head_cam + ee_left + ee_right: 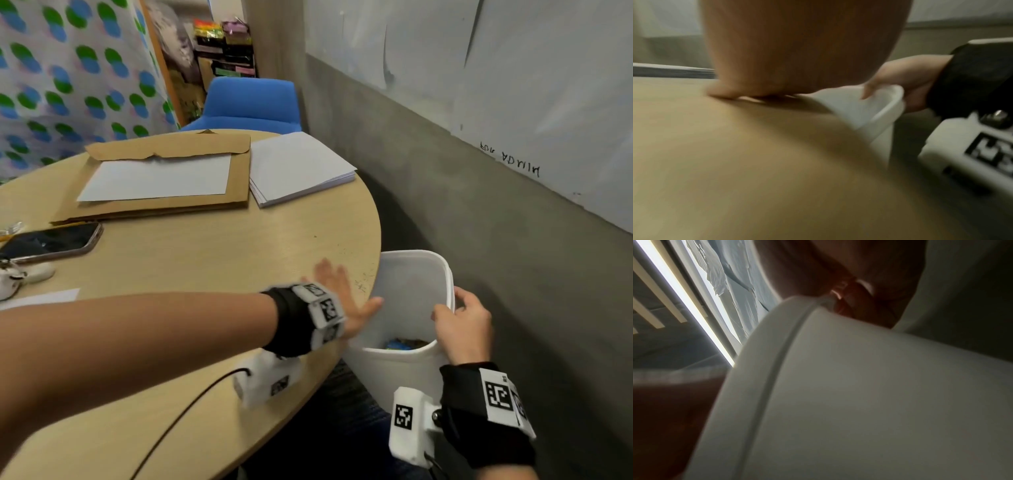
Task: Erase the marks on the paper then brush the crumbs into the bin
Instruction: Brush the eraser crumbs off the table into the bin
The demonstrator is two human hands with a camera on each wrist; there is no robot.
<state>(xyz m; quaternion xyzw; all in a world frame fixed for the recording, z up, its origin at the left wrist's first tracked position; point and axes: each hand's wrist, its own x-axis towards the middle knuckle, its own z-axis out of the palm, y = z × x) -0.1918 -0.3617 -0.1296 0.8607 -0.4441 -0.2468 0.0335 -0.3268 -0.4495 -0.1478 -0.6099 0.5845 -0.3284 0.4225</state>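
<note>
A white plastic bin (pixel 416 274) is held tilted against the right edge of the round wooden table (pixel 191 253), its mouth just below the tabletop. My right hand (pixel 460 325) grips the bin's near rim, thumb inside and fingers outside. My left hand (pixel 346 298) lies flat with straight fingers on the table at the edge by the bin, blurred. Dark crumbs (pixel 359 282) speckle the wood beside it. In the left wrist view the left hand (pixel 797 48) touches the table next to the bin (pixel 869 107). The right wrist view is filled by the bin's wall (pixel 859 386). A white sheet of paper (pixel 157 178) lies on a brown envelope.
A brown envelope (pixel 164 205) and a stack of white paper (pixel 298 168) sit at the table's far side. A phone (pixel 51 241) and keys (pixel 13 277) lie at the left. A blue chair (pixel 250 102) stands behind. A concrete wall (pixel 496 222) runs along the right.
</note>
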